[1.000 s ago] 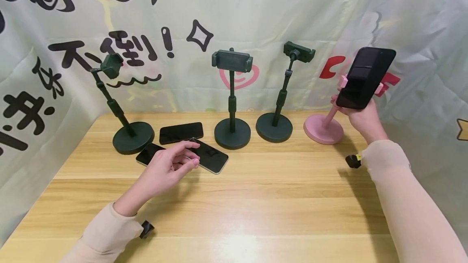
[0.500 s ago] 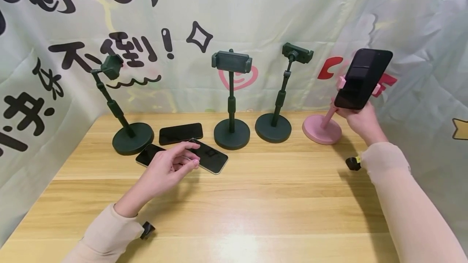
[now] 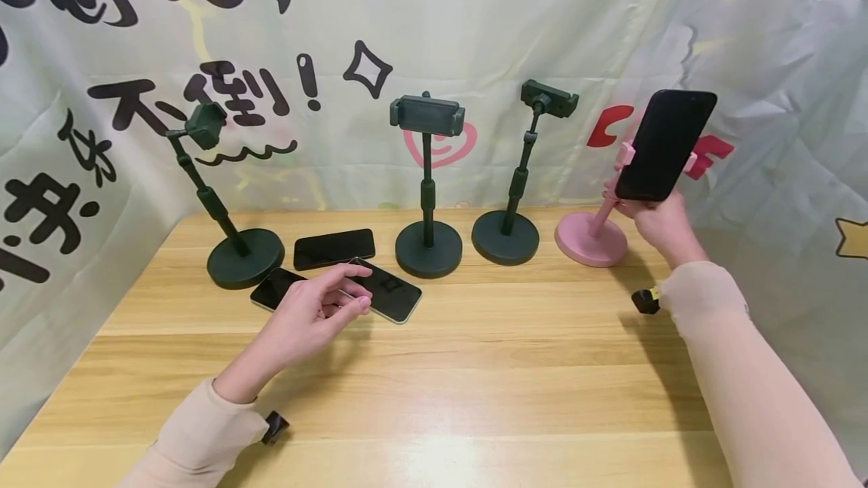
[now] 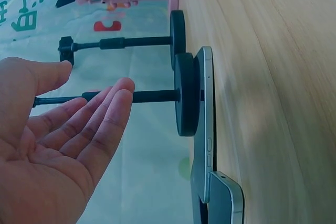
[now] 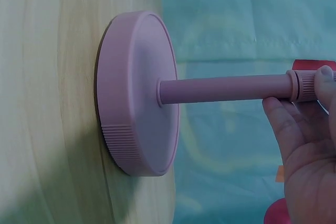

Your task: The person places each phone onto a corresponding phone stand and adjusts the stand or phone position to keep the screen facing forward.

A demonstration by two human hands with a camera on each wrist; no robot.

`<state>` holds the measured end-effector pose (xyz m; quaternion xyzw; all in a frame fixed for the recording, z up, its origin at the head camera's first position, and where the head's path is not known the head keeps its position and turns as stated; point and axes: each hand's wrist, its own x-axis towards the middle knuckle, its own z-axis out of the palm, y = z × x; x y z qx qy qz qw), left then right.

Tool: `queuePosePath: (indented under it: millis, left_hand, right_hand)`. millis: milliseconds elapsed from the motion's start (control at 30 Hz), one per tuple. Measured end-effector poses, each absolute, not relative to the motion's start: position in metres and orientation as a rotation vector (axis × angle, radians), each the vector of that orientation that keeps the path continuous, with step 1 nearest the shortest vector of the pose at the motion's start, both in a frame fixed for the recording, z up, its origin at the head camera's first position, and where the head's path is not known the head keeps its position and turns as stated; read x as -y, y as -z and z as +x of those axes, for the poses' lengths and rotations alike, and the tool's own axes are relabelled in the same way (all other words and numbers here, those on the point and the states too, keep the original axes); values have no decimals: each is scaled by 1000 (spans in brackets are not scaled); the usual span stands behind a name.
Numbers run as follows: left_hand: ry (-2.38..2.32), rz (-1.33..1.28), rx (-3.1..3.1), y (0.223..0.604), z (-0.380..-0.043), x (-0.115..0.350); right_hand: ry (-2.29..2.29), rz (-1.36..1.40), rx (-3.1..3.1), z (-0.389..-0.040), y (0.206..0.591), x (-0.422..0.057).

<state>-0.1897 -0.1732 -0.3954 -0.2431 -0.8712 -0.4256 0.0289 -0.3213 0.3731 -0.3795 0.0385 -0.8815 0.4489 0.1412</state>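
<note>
My right hand (image 3: 661, 221) grips the pink phone stand (image 3: 591, 239) by its post, below the clamp. In the right wrist view, the thumb and fingers are at the ribbed collar (image 5: 303, 85). A black phone (image 3: 667, 145) sits tilted in the pink clamp, its dark screen facing the head camera. My left hand (image 3: 315, 311) hovers with loosely bent fingers over two phones, the right one (image 3: 389, 292) with a silver edge and the left one (image 3: 274, 288) partly hidden by the hand. In the left wrist view, nothing lies between the thumb and fingers of the left hand (image 4: 63, 145).
Three dark green phone stands stand along the back: the left one (image 3: 246, 258), the middle one (image 3: 429, 248) and the right one (image 3: 505, 237), with no phones in their clamps. Another phone (image 3: 334, 248) lies behind the left hand. A printed curtain (image 3: 325, 172) hangs behind the wooden table (image 3: 461, 382).
The pink stand, its phone and my right hand have shifted slightly left. The phone's screen has lost its reflection. My left hand has stayed in place.
</note>
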Motion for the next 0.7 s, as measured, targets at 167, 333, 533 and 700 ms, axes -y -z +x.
queuePosePath:
  millis: [167,333,533,700]
  left_hand:
    - [1325,-765,2673,395,-190,171]
    - [1313,-768,2668,394,-190,171]
    - [1308,-762,2674,394,-189,172]
    - [1316,-759,2676,394,-188,173]
  right_hand:
    - [-1297,4,2653,-322,378,-370]
    - [-1246,-25,2721,-323,373,-366]
    - [-1262,-35,2736,-322,373,-365]
    - [-1241,-59,2766,-318,373,-368]
